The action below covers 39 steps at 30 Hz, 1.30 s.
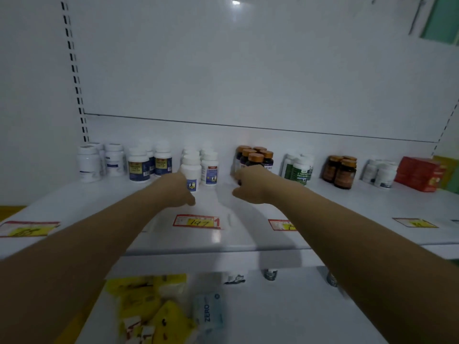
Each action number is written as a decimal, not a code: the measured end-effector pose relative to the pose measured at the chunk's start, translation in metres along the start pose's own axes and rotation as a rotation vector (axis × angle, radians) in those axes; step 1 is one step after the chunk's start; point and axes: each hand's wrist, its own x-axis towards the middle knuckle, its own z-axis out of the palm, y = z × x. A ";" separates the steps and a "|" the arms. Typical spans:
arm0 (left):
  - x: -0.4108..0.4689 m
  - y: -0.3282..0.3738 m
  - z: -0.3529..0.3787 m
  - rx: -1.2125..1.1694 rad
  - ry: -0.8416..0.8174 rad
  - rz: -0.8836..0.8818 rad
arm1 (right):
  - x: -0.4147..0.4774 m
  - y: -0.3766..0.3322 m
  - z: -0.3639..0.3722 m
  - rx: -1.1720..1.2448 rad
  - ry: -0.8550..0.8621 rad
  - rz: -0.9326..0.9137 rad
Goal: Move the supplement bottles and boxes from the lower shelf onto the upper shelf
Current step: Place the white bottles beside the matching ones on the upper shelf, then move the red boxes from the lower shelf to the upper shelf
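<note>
Both my arms reach out over the upper shelf (248, 234). My left hand (175, 189) is wrapped around a white bottle with a blue label (191, 170), which stands on the shelf in front of other white bottles. My right hand (250, 186) grips a dark bottle (236, 170), blurred, at the left side of a cluster of dark bottles with orange caps (257, 156). On the lower shelf lie yellow boxes (149, 301) and a pale box marked ZERO (208, 311). Small bottles (270, 274) peek out under the upper shelf's edge.
Along the back of the upper shelf stand groups of bottles: white ones (99, 162), yellow-labelled ones (149, 165), green-labelled ones (299, 168), brown ones (341, 171), more white ones (381, 172). Red boxes (419, 173) sit far right. Price tags (197, 221) line the front edge.
</note>
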 end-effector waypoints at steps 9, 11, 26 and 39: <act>-0.109 0.124 0.028 0.054 0.024 0.069 | -0.124 0.095 -0.019 -0.050 0.034 0.009; -0.131 0.160 0.044 0.032 0.040 0.107 | -0.152 0.125 -0.016 -0.073 0.014 0.014; -0.152 0.308 0.226 -0.128 -0.286 0.183 | -0.254 0.339 0.081 -0.022 -0.281 0.275; -0.059 0.376 0.381 -0.283 -0.527 0.086 | -0.203 0.486 0.188 0.153 -0.424 0.353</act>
